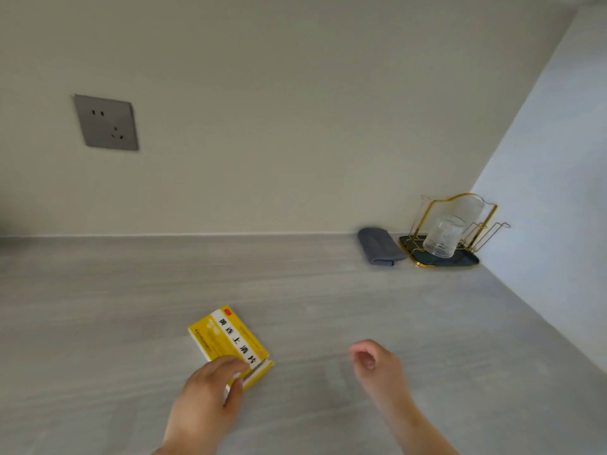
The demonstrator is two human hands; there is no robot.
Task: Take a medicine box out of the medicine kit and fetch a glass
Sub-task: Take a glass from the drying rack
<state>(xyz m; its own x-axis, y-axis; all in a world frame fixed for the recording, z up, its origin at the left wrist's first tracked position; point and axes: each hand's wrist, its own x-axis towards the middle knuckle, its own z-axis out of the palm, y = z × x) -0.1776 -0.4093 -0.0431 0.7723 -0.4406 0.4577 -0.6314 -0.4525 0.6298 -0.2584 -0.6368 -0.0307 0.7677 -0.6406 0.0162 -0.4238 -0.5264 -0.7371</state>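
Observation:
A yellow and white medicine box (230, 339) lies flat on the grey counter (131, 307), near its front. My left hand (207, 399) grips the box at its near end, fingers on top and thumb at the side. To the right, my right hand (377, 366) hovers over the counter with its fingers loosely curled and nothing in it. A clear ribbed glass (441, 239) stands upside down on a gold wire rack (460, 221) with a dark tray (460, 259), in the far right corner. The medicine kit is out of view.
A folded grey cloth (377, 246) lies just left of the rack. A second clear glass vessel (466, 208) stands at the back of the rack. A grey wall socket (106, 123) is on the back wall. A white side wall (551, 192) bounds the counter on the right.

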